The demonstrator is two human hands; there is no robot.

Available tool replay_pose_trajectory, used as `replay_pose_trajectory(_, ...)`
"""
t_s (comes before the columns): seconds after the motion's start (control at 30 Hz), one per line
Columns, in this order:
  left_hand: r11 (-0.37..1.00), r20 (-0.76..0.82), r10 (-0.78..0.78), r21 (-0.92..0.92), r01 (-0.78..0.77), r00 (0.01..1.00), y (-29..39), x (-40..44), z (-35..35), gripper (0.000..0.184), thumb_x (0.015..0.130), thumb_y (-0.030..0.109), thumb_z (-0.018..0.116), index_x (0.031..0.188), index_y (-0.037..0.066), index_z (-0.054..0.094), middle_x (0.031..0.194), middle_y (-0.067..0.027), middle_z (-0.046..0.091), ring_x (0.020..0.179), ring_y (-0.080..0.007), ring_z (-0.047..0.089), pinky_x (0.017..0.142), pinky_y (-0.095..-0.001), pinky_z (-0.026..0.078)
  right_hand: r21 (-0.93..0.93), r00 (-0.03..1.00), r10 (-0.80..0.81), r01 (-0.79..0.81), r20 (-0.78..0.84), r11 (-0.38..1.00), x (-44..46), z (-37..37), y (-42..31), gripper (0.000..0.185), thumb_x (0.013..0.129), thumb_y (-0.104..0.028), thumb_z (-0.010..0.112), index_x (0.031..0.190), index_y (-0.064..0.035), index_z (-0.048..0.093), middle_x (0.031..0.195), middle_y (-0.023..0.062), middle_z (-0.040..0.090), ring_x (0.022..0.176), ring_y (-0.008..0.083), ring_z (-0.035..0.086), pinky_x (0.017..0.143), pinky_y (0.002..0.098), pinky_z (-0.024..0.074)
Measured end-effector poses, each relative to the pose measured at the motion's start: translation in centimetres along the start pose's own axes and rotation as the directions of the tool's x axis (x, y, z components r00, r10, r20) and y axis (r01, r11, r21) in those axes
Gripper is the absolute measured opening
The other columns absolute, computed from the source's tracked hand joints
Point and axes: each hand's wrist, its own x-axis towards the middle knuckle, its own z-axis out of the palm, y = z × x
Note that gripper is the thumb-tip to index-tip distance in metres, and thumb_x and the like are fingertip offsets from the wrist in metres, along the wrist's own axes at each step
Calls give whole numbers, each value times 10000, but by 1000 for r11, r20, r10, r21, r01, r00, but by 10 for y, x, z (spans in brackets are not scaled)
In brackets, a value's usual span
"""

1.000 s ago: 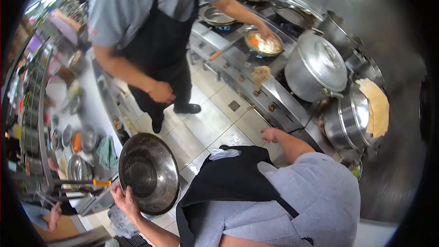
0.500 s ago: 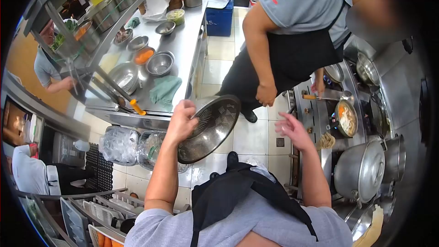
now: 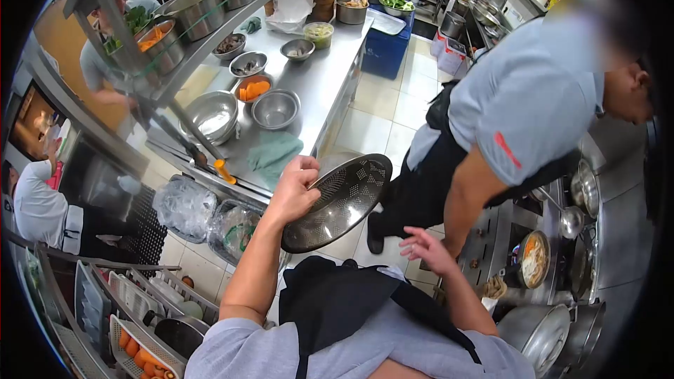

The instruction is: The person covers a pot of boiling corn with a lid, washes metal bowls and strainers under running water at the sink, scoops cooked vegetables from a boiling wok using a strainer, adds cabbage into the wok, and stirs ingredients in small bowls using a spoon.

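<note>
My left hand (image 3: pixel 296 193) grips the rim of a perforated metal colander (image 3: pixel 344 203), which hangs tilted in front of my apron, its inside facing right. To the right of the colander, my right hand (image 3: pixel 427 249) is in the air with its fingers apart and nothing in it. Beyond it stands a co-worker (image 3: pixel 526 105) in a grey shirt and black apron, bending over the stove. A pan of food (image 3: pixel 534 260) sits on a burner there. The co-worker's lower hand is partly hidden.
On the steel counter (image 3: pixel 319 74) are metal bowls, a green cloth (image 3: pixel 274 158) and a bowl of orange pieces (image 3: pixel 253 88). Plastic-lined bins (image 3: pixel 184 205) stand below. A large lidded pot (image 3: pixel 537 333) is at lower right, crates of carrots (image 3: pixel 144 358) at lower left.
My view has swung left toward the counter. The colander, in my left hand, has come from the left to the front of me. The co-worker now leans further over the stove.
</note>
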Motion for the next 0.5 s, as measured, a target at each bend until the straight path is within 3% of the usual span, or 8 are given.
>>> replay_pose_trajectory(0.03, 1000, -19, -1, -22, 1, 1000, -1, 7, -3, 141, 598, -2, 589, 634, -31, 456, 1021, -152, 530, 961, -318, 497, 824, -356, 414, -47, 999, 29, -30, -24, 998, 5, -3, 17, 499, 907, -114, 533, 1375, -88, 360, 1156, 96, 575, 950, 163, 609, 777, 278, 485)
replay_pose_trajectory(0.13, 1000, -38, 31, 5, -30, 999, -19, 37, -10, 152, 604, -2, 584, 620, -23, 435, 1039, -159, 526, 984, -318, 488, 833, -361, 411, -489, 988, -16, -61, -153, 870, 15, -5, 51, 542, 893, -193, 578, 1378, -87, 361, 1200, 141, 542, 998, 221, 596, 814, 313, 490)
replay_pose_trajectory(0.23, 995, -40, 5, -96, -9, 999, -33, 72, -12, 147, 607, 0, 580, 622, -22, 435, 1049, -160, 527, 993, -322, 483, 837, -366, 410, -545, 953, 16, -187, -303, 817, 16, -13, 90, 553, 889, -266, 581, 1369, -81, 377, 1226, 190, 522, 1014, 288, 593, 847, 366, 484)
replay_pose_trajectory(0.3, 996, -67, 81, -30, -83, 994, -41, 104, -10, 130, 608, 2, 575, 629, -25, 450, 1062, -164, 528, 992, -333, 482, 839, -376, 411, -422, 880, 188, -385, -436, 821, 1, -30, 154, 543, 894, -313, 562, 1348, -65, 397, 1237, 222, 516, 1037, 325, 585, 883, 395, 467)
replay_pose_trajectory(0.37, 994, -56, 98, -48, -101, 994, -48, 133, -1, 123, 605, 3, 574, 631, -26, 457, 1066, -167, 528, 989, -337, 480, 841, -383, 411, -505, 787, 329, -596, -522, 625, -24, -14, 142, 527, 871, -261, 589, 1332, -64, 427, 1167, 229, 567, 1004, 319, 604, 871, 376, 476)
replay_pose_trajectory(0.5, 991, -20, 118, -56, -119, 993, -65, 198, 30, 100, 596, 4, 573, 629, -22, 482, 1078, -175, 537, 983, -352, 478, 857, -402, 409, -321, 662, 471, -720, -583, 615, -14, -16, 149, 528, 861, -245, 592, 1330, -68, 428, 1149, 224, 573, 976, 316, 606, 839, 378, 478)
